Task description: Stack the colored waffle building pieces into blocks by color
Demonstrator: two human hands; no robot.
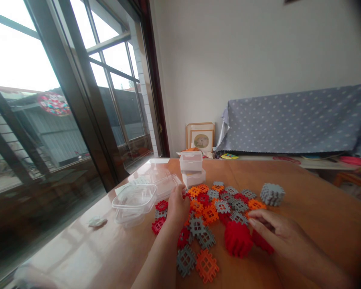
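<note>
Your left hand, fingers curled, reaches into loose tiles spread over the middle of the table; whether it grips one cannot be told. Your right hand, fingers half bent, is just beside a red stack, its hold likewise unclear. A grey stack stands toward the table's right edge, clear tubs near the left, two boxes near the far edge.
</note>
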